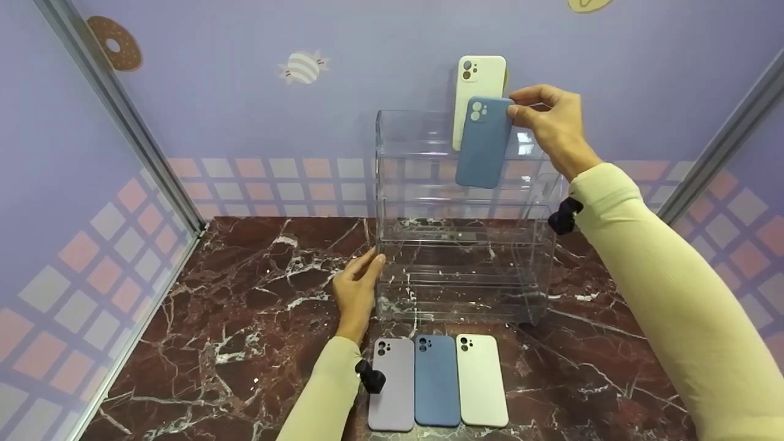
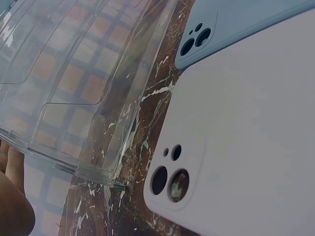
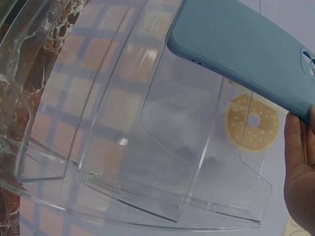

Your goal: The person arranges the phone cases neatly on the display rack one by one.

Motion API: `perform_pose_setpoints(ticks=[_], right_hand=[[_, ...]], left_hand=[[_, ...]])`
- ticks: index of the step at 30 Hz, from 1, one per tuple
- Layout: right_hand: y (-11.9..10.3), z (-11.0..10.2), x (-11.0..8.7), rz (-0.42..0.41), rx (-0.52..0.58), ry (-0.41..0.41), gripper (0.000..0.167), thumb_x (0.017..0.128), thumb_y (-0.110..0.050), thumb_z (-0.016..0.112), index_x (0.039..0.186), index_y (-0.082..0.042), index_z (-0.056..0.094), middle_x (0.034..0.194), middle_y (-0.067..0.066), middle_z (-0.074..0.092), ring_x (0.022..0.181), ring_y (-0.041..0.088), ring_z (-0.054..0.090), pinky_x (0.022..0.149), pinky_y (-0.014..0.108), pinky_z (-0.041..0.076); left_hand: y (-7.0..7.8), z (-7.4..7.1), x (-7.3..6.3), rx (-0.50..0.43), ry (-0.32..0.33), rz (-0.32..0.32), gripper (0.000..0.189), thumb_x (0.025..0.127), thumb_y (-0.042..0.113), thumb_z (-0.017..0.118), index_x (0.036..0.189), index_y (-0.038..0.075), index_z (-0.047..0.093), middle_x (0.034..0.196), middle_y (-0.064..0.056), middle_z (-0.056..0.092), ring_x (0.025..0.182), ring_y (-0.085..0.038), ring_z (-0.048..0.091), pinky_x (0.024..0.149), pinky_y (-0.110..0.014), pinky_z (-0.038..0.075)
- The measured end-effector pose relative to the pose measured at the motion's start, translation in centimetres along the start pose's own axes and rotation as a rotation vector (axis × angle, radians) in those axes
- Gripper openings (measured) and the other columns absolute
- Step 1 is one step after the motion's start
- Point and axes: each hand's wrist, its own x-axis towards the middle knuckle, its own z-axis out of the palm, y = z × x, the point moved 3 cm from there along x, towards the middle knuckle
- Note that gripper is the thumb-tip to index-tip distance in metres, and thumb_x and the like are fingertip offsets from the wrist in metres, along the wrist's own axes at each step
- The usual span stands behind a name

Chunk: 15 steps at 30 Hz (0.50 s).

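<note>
A clear acrylic tiered rack (image 1: pixel 465 269) (image 2: pixel 74 98) (image 3: pixel 147 147) stands on the marble table. My right hand (image 1: pixel 520 110) pinches a blue phone case (image 1: pixel 484 142) (image 3: pixel 246 49) by its top corner, hanging it above the rack's upper tier. Behind it a cream phone case (image 1: pixel 479 76) stands upright in the top of the rack. My left hand (image 1: pixel 358 288) rests with straight fingers against the rack's lower left edge. In front of the rack lie a lilac case (image 1: pixel 392 383) (image 2: pixel 236 147), a second blue case (image 1: pixel 436 380) (image 2: pixel 236 24) and a white case (image 1: pixel 481 380), side by side.
The dark red marble tabletop (image 1: pixel 245 306) meets a lilac wall with a checked band behind. Metal frame posts (image 1: pixel 122 116) run up at the left and right. Bare marble lies to the left of the rack and to its right.
</note>
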Motion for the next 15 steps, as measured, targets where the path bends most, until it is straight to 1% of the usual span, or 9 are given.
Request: perform_pose_setpoints(ticks=[6, 11, 15], right_hand=[[0.6, 0.4, -0.1, 0.017, -0.058, -0.028, 0.023, 0.093, 0.007, 0.078, 0.115, 0.002, 0.076, 0.102, 0.006, 0.073, 0.094, 0.019, 0.074, 0.087, 0.025, 0.061], [1.1, 0.5, -0.1, 0.02, -0.072, -0.052, 0.022, 0.093, 0.007, 0.078, 0.115, 0.002, 0.076, 0.103, 0.006, 0.072, 0.094, 0.019, 0.073, 0.088, 0.026, 0.06], [1.4, 0.4, -0.2, 0.019, -0.072, -0.055, 0.022, 0.094, 0.006, 0.077, 0.116, 0.003, 0.076, 0.103, 0.006, 0.072, 0.093, 0.018, 0.074, 0.087, 0.025, 0.061]], left_hand=[[-0.1, 0.0, 0.0, 0.001, -0.004, 0.019, 0.026, 0.092, 0.008, 0.084, 0.117, 0.0, 0.081, 0.102, -0.012, 0.078, 0.083, -0.011, 0.072, 0.076, -0.021, 0.058], [-0.1, 0.1, 0.0, 0.001, -0.003, 0.012, 0.027, 0.092, 0.01, 0.085, 0.117, 0.0, 0.081, 0.102, -0.011, 0.079, 0.085, -0.012, 0.072, 0.077, -0.022, 0.059], [-0.1, 0.2, -0.1, 0.008, -0.012, 0.015, 0.027, 0.093, 0.011, 0.084, 0.118, 0.001, 0.081, 0.104, -0.01, 0.079, 0.087, -0.013, 0.072, 0.078, -0.022, 0.058]])
